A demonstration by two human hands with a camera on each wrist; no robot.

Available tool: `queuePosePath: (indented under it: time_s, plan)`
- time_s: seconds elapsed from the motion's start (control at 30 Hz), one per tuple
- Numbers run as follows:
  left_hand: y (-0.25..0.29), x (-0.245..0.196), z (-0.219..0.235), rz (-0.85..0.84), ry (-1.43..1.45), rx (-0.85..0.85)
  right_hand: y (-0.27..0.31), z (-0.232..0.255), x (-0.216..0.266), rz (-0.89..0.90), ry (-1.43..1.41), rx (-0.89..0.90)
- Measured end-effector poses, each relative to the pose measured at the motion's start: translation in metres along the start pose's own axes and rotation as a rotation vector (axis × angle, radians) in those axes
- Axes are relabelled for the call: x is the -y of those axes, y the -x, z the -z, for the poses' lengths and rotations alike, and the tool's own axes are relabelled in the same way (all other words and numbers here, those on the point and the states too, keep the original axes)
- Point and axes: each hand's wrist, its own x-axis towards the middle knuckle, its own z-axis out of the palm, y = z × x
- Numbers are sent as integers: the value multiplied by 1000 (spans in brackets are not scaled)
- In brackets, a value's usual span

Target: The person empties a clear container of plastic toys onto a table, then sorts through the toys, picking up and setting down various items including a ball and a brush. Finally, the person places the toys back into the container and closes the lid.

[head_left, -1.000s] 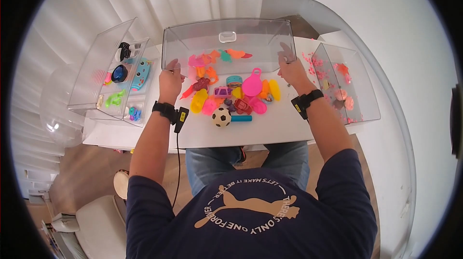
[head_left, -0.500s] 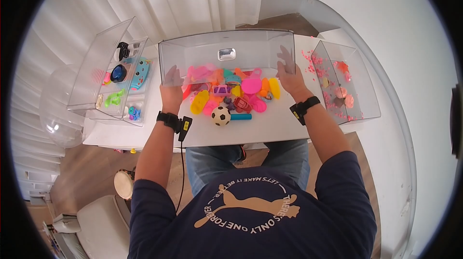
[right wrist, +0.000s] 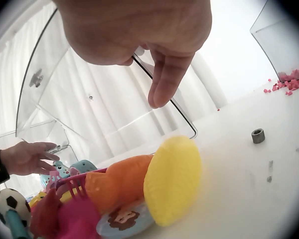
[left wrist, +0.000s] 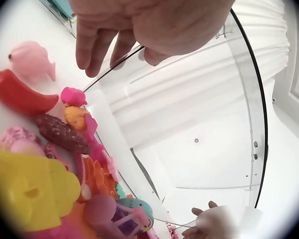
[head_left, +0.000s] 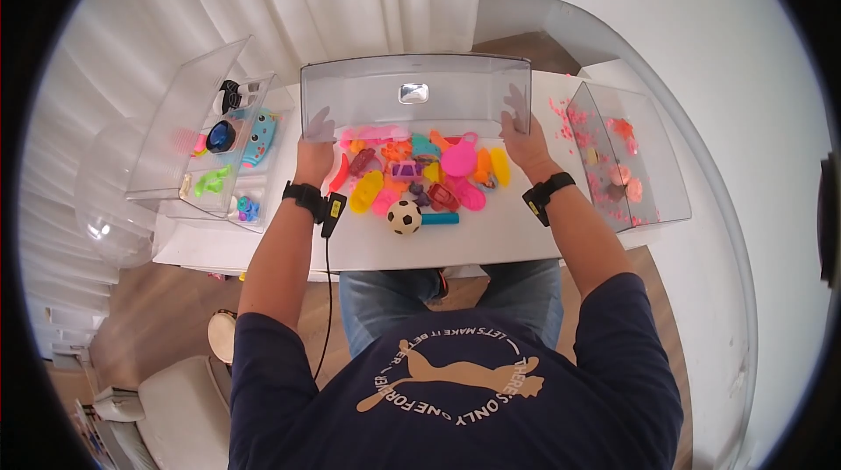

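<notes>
A large clear box (head_left: 473, 84) with its open side facing the person stands tilted at the back of the table, held at its two ends. At its left end my left hand (head_left: 316, 155) grips the edge, fingers on one side and thumb on the other; the left wrist view shows this hand (left wrist: 154, 30) close up. My right hand (head_left: 526, 144) grips the right end, its fingers over the rim in the right wrist view (right wrist: 139, 40). Between the hands lies a toy pile with a pink paddle-shaped toy (head_left: 459, 157), a yellow piece (head_left: 499, 167) and a football-patterned ball (head_left: 405, 217).
A clear case (head_left: 166, 141) with a blue toy (head_left: 259, 137) and other toys stands at left. At right, another clear box (head_left: 648, 163) holds pink pieces, with pink bits scattered beside it. A small grey ring (right wrist: 258, 136) lies on the table.
The clear box and both hands have come nearer the person, then shifted slightly back. Toys that were spread farther back now lie closer to the rest of the pile.
</notes>
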Motion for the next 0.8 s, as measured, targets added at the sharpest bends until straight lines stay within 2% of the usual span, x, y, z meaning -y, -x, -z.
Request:
queuePosePath:
  time_s: [0.07,0.17,0.3,0.37,0.4,0.43,0.5,0.7,0.8]
  plan:
    - [-11,5,0,-10,-29,5,-6,-1,2,30,45,-35]
    - [-32,1,-2,110,-29,19,-14,3,23,-156,69,-3]
    - [-65,-20,2,246,-46,67,-49,8,35,-299,298,90]
    - [-82,-12,2,163,-152,76,-68,10,33,-322,395,125]
    - [-91,-9,1,120,-204,79,-76,9,27,-265,419,95]
    - [-96,-4,-2,180,-177,96,-82,5,19,-215,445,70]
    - [-91,-32,1,306,-124,133,-91,3,17,-164,474,68]
    - [-99,-18,-8,267,-147,137,-114,1,5,-219,482,155]
    - [-101,-23,-9,324,-160,211,-115,3,18,-255,399,178]
